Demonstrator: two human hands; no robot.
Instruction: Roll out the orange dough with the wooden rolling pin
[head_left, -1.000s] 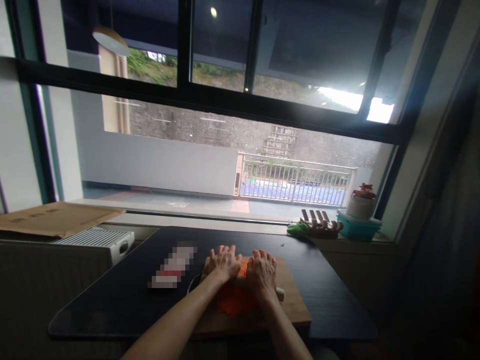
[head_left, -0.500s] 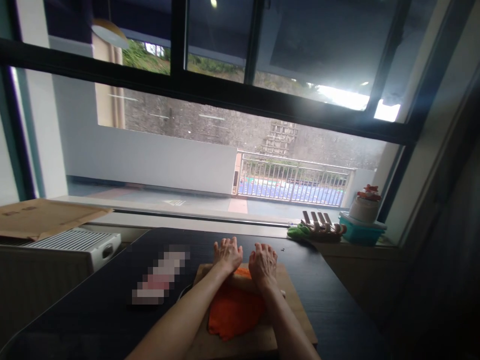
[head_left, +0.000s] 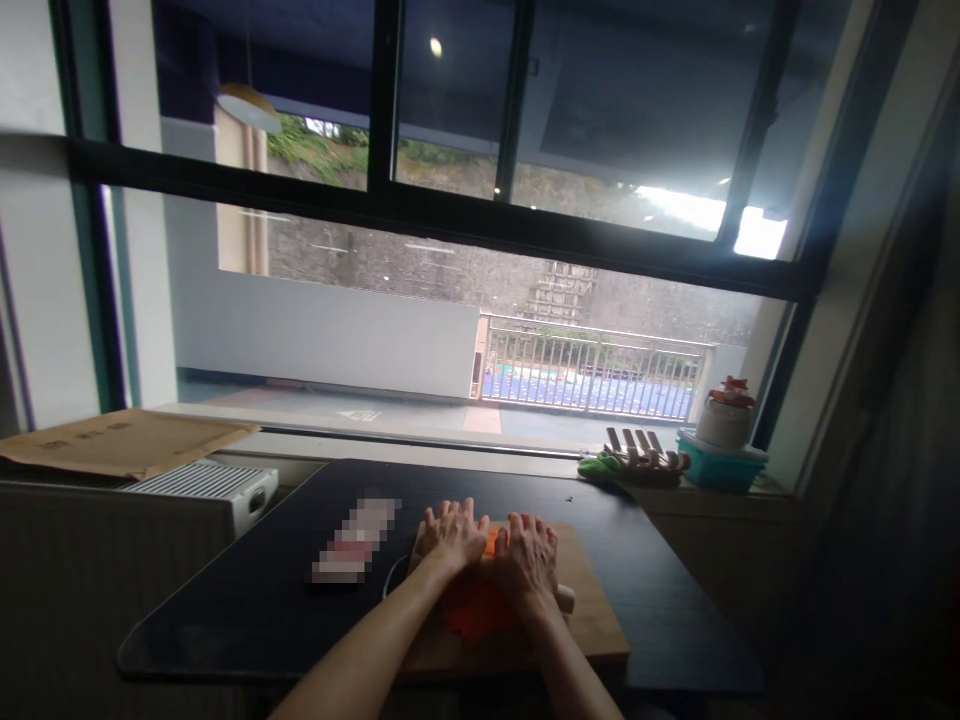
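Note:
A rolling pin (head_left: 565,599) lies crosswise on a wooden board (head_left: 592,610), mostly hidden under my hands; its pale right end sticks out past my right wrist. Palm down over its left part is my left hand (head_left: 454,535), fingers stretched forward and somewhat spread. My right hand (head_left: 529,560) presses down beside it in the same way, fingers extended rather than wrapped round the pin. A flat sheet of orange dough (head_left: 476,610) spreads under the pin, showing between my forearms and in a small patch beyond, between my hands.
The board lies on a dark table (head_left: 660,610). Left of it is a blurred-out flat item (head_left: 356,545). A thin curved rim (head_left: 387,575) shows by my left forearm. On the sill stand a teal box (head_left: 720,465), a green cloth (head_left: 598,467) and a brown rack (head_left: 649,458).
My hands and the rolling pin have come back toward me over the orange dough. The camera view has tilted and shifted, showing more of the table's left and front edges.

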